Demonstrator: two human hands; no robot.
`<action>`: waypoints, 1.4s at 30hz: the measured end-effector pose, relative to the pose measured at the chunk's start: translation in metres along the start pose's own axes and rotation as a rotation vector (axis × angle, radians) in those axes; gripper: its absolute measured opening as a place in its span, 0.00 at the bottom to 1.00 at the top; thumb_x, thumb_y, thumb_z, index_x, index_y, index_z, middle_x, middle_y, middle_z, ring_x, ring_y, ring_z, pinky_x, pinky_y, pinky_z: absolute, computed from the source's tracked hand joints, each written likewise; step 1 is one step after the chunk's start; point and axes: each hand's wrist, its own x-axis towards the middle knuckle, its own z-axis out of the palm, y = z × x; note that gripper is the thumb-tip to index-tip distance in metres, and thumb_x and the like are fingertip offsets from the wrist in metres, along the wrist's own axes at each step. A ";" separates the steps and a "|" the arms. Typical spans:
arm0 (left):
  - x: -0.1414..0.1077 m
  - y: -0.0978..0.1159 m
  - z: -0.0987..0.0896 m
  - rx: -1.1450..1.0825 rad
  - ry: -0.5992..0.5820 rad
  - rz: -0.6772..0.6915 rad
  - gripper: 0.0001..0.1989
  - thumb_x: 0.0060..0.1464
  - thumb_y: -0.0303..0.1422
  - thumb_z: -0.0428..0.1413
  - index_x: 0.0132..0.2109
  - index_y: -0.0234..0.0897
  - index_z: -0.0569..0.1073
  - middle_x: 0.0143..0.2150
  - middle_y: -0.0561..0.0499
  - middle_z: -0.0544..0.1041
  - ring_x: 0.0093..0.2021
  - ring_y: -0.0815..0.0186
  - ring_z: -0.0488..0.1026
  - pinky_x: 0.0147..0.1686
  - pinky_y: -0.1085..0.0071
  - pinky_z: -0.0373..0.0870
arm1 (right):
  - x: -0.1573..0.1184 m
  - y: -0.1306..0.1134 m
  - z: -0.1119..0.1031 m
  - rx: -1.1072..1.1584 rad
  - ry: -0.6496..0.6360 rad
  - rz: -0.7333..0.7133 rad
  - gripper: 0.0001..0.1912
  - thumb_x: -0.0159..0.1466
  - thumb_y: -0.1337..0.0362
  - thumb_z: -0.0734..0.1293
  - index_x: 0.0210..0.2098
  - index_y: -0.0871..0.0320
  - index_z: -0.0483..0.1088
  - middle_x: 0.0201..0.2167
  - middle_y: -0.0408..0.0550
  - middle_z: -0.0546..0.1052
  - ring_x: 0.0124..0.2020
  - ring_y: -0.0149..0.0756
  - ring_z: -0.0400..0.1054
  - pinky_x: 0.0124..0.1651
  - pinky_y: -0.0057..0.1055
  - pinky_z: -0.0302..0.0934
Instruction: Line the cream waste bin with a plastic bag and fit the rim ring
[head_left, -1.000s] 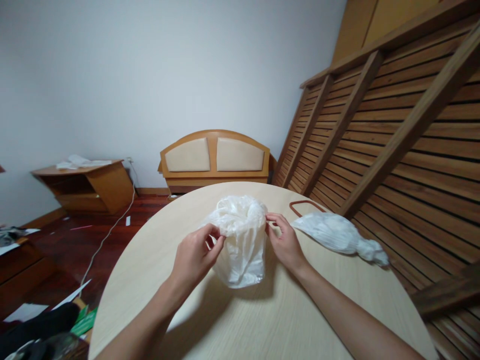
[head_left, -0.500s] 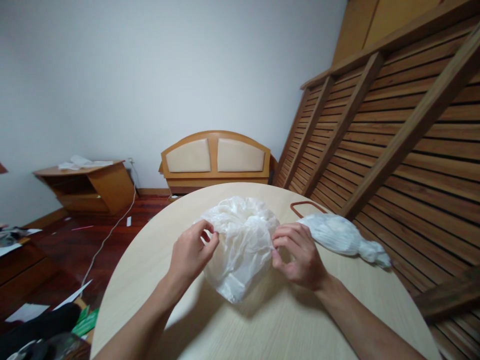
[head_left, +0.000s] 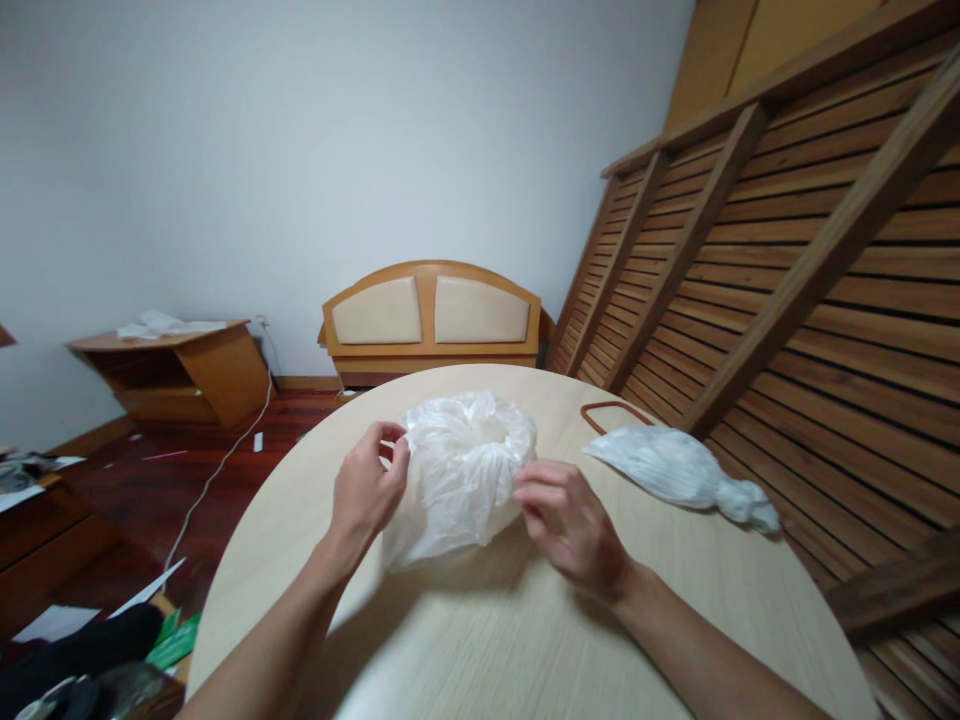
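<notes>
A crumpled, translucent white plastic bag (head_left: 461,485) stands puffed up on the round pale wooden table (head_left: 600,640), its gathered mouth facing up. On its left edge my left hand (head_left: 371,475) pinches the film between thumb and fingers. My right hand (head_left: 566,520) grips the bag's right side, fingertips closed against the plastic. Whatever may be inside the bag cannot be made out. Farther right lies a second white plastic bag (head_left: 667,465), bunched and twisted toward one end, with neither hand on it.
A brown rounded loop (head_left: 616,405) touches the second bag near the table's right edge. Wooden slatted panels (head_left: 750,300) lean close along the right. Beyond the table stand a headboard (head_left: 431,310) and a low cabinet (head_left: 172,375). A white cable (head_left: 217,470) crosses the floor.
Both hands have shifted left with the bag. Its lower part has swung from hanging in a point to spreading wider at the left, and its mouth shows more.
</notes>
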 end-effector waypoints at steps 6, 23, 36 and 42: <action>-0.014 0.019 -0.005 -0.063 -0.160 0.054 0.20 0.58 0.49 0.54 0.49 0.40 0.69 0.39 0.49 0.81 0.34 0.60 0.79 0.30 0.68 0.70 | -0.008 0.026 0.005 -0.052 0.022 0.343 0.26 0.67 0.66 0.66 0.64 0.53 0.62 0.58 0.56 0.73 0.58 0.48 0.68 0.59 0.51 0.66; 0.003 -0.018 0.018 -0.140 -0.040 0.084 0.11 0.59 0.43 0.55 0.37 0.40 0.70 0.35 0.51 0.78 0.31 0.64 0.76 0.27 0.72 0.65 | 0.001 -0.007 0.014 -0.005 0.024 0.109 0.11 0.65 0.72 0.67 0.46 0.54 0.68 0.35 0.46 0.78 0.38 0.39 0.73 0.42 0.38 0.68; 0.006 -0.019 0.015 -0.136 0.019 0.025 0.12 0.60 0.43 0.54 0.40 0.38 0.73 0.38 0.48 0.80 0.36 0.60 0.78 0.32 0.68 0.71 | -0.001 0.004 0.000 0.029 -0.045 0.100 0.13 0.64 0.70 0.67 0.48 0.54 0.68 0.31 0.43 0.77 0.33 0.37 0.71 0.41 0.38 0.67; -0.006 -0.007 0.019 -0.314 -0.004 0.213 0.24 0.63 0.43 0.54 0.62 0.37 0.66 0.61 0.39 0.73 0.58 0.55 0.74 0.53 0.56 0.74 | -0.002 0.019 0.000 -0.014 0.055 0.322 0.24 0.67 0.70 0.64 0.62 0.50 0.63 0.53 0.52 0.76 0.53 0.43 0.71 0.52 0.43 0.69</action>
